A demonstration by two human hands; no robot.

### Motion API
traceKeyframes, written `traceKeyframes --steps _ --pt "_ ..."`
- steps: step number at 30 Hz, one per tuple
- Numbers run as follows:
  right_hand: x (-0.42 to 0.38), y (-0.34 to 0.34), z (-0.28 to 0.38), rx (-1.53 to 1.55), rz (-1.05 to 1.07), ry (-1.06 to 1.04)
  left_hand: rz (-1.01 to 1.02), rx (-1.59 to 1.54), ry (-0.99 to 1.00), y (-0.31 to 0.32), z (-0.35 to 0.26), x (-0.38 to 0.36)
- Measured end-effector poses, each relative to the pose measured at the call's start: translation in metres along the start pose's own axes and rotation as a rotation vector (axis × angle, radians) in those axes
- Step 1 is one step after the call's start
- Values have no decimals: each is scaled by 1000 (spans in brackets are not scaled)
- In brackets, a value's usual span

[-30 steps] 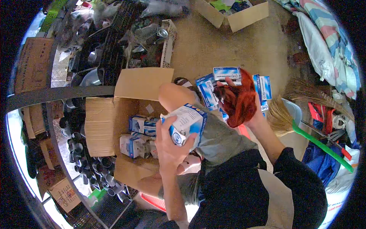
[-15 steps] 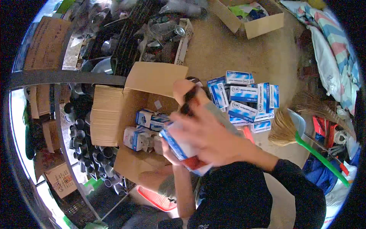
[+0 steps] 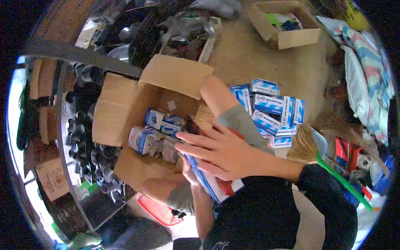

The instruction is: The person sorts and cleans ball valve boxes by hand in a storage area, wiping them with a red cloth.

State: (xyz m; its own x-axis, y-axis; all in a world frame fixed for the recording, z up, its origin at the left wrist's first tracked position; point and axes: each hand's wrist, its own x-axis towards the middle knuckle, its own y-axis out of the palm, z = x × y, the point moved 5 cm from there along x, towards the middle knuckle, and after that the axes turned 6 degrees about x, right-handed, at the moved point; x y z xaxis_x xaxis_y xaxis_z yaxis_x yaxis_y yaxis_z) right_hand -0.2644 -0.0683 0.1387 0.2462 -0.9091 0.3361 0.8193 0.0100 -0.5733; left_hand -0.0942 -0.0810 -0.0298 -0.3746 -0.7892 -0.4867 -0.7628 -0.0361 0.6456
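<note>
A blue-and-white box with a dark red patch is held slantwise in front of my black shirt. My left hand grips its left side from below, with the fingers partly hidden. Across the top lies my right hand, its fingers spread and pointing left. A dark reddish object, too unclear to name, shows just beyond the right fingers. Left of my hands, between my knees, an open cardboard carton holds several blue-and-white boxes.
Several blue-and-white boxes are piled on the floor beyond my knee. A broom and a green handle lie at right. Another carton stands farther back. Shelves of dark pipe fittings line the left; a red basket sits below.
My right hand has come down flatter onto the held box, which has moved slightly lower and right. The view has shifted and tilted a little.
</note>
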Motion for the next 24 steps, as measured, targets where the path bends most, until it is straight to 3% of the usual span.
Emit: traceKeyframes --steps 1,2,5,8,11,12,13,14,17,18,20,21,22,24 --pt "4 3 -4 17 -48 77 -9 3 12 -2 0 -3" --pt "2 15 2 -67 -22 6 -14 4 31 -2 1 -4" --pt "-20 30 17 69 11 -142 -12 45 49 -7 -1 -2" --pt "-46 36 19 287 -1 -137 -97 151 118 -23 -4 1" --pt "-58 19 -10 791 6 391 -199 516 256 -55 -20 13" --pt "-71 16 -23 952 -420 338 64 217 140 -21 -15 14" --pt "-78 21 -42 1109 -634 360 315 -87 22 24 -14 7" --pt "-86 16 -57 1253 -685 447 -49 46 54 52 -16 -2" --pt "-120 -16 -95 1637 -661 717 253 -153 22 80 -17 -2" --pt "-130 -19 -99 1754 -621 803 -193 130 185 70 -19 3" --pt "-136 -26 -92 1049 -340 774 -195 567 438 90 -19 2" --pt "-139 -29 -84 697 -202 747 -211 578 466 97 -16 4" --pt "-138 -20 -73 717 -43 841 -226 590 494 104 -13 7" --pt "-125 8 -50 687 -214 721 -269 493 457 127 -8 11"
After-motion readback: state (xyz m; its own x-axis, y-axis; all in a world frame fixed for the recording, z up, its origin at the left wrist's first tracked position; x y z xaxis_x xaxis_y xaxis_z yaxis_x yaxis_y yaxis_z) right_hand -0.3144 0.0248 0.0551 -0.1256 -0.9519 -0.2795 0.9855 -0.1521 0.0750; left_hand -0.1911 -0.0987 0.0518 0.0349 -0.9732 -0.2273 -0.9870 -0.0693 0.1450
